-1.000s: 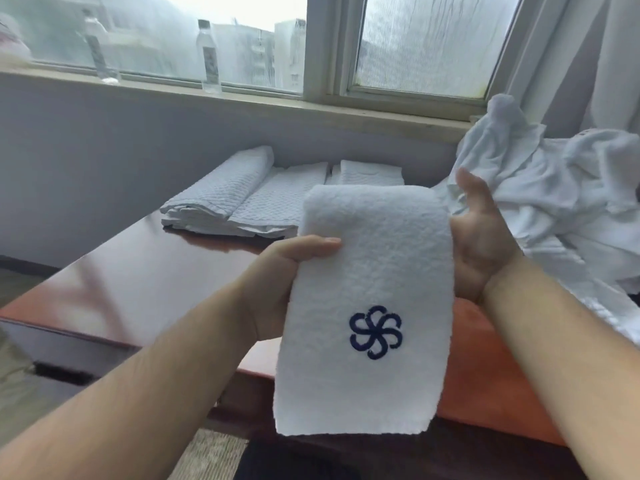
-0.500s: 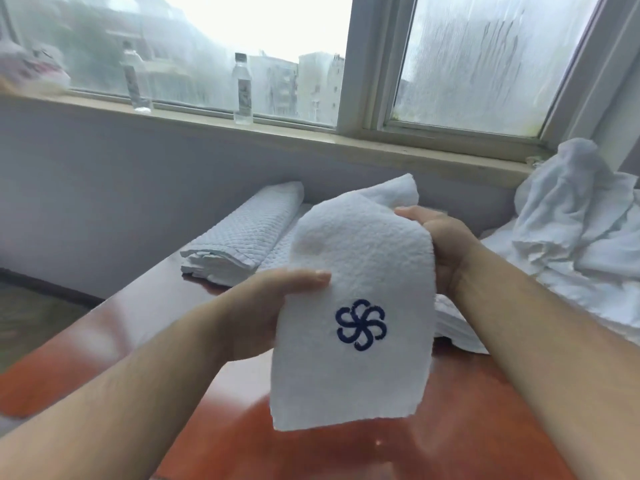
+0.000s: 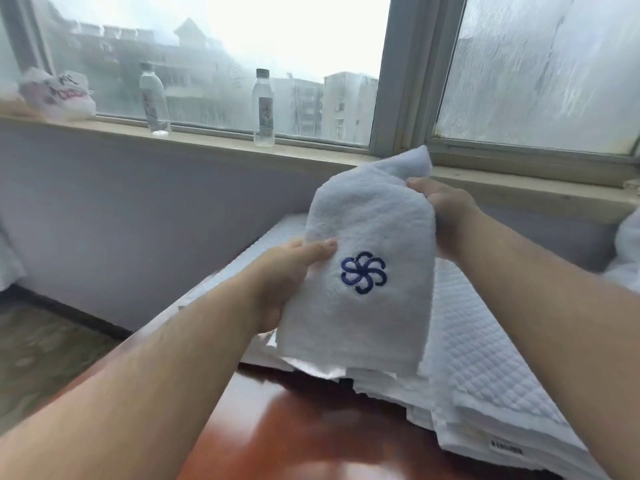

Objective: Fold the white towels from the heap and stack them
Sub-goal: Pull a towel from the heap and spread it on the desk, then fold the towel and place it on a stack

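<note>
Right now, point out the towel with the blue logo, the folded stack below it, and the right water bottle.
Towel with the blue logo [image 3: 367, 220], head view, terry above the logo.
Folded stack [image 3: 485, 368], head view, quilted top layer.
Right water bottle [image 3: 265, 114], head view, its label.

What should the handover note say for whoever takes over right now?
Left hand grips the towel at its left edge; right hand grips its upper right corner.
The towel, folded with its blue logo facing the camera, hangs over the stack on the table.
Done: this towel is folded and others are stacked.
Left: set it on the stack, then probably take the next from the heap at the right edge.
</note>
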Demonstrator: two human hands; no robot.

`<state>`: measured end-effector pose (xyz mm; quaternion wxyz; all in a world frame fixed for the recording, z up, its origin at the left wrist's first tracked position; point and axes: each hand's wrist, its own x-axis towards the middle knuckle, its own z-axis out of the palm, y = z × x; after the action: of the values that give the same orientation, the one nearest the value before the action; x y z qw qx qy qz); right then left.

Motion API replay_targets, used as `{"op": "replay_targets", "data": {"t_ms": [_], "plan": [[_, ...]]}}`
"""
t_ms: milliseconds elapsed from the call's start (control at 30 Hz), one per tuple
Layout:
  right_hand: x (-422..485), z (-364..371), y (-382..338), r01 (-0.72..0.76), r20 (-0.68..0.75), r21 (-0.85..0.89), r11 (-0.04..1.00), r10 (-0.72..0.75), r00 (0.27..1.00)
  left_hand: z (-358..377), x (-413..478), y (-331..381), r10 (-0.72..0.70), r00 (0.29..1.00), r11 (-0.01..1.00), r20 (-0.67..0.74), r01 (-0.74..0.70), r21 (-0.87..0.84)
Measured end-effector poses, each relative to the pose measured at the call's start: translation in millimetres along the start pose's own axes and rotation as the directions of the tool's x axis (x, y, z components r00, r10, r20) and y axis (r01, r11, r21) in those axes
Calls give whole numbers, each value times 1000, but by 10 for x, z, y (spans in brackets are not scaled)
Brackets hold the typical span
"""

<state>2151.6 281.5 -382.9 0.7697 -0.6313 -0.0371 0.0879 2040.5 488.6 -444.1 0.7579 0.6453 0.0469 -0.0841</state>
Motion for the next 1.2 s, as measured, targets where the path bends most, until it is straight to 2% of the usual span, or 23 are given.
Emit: {"op": "replay_targets", "data": {"t_ms": [67, 100, 167, 200, 300, 400, 500, 600, 700, 733, 767, 833, 900, 933, 1000, 1067, 1200], "plan": [[202, -83, 228, -190, -52, -179, 965, 183, 982, 3, 195, -69, -98, 975, 952, -201, 151, 268], [260, -132, 394, -283, -102, -223, 933, 266, 958, -15, 280, -130, -94, 958, 861, -273, 215, 460], [311, -199, 680, -335, -150, -305, 891, 303, 941, -56, 418, -245, -2, 948, 634, -319, 248, 733], [331, -204, 767, -315, -140, -371, 874, 283, 949, -66, 459, -262, 25, 947, 593, -319, 243, 768], [369, -154, 849, -235, -127, -492, 838, 198, 972, -109, 480, -248, 37, 962, 628, -271, 189, 755], [301, -137, 905, -196, -153, -470, 861, 139, 978, -168, 450, -232, 52, 967, 653, -248, 154, 742], [227, -178, 985, -205, -160, -439, 875, 148, 976, -205, 446, -230, 42, 975, 575, -217, 154, 804], [220, -175, 958, -224, -184, -383, 896, 164, 969, -145, 443, -258, 62, 967, 502, -247, 184, 845], [308, -199, 923, -202, -255, -343, 917, 115, 960, -69, 382, -300, 146, 947, 469, -285, 187, 863], [335, -212, 917, -172, -280, -407, 897, 57, 958, -54, 357, -329, 193, 939, 460, -284, 169, 872], [357, -232, 918, -134, -298, -537, 833, -39, 954, -40, 335, -365, 240, 932, 446, -270, 142, 884], [352, -253, 928, -15, -247, -800, 600, -306, 920, -8, 291, -455, 303, 925, 404, -230, 94, 910], [315, -227, 919, 110, -95, -932, 346, -524, 846, 32, 255, -532, 362, 916, 315, -175, 56, 948], [298, -195, 906, 134, -24, -963, 235, -568, 822, 51, 247, -567, 391, 911, 246, -128, 30, 969], [325, -149, 925, 123, 63, -988, 97, -472, 879, 89, 232, -648, 379, 925, 161, -37, -26, 987], [337, -130, 1003, 99, 92, -995, 13, -267, 959, 119, 209, -762, 332, 943, 133, -11, -35, 990], [372, -122, 1013, 130, 126, -991, 13, -165, 978, 97, 243, -894, 325, 944, 128, -57, 16, 992]]}}
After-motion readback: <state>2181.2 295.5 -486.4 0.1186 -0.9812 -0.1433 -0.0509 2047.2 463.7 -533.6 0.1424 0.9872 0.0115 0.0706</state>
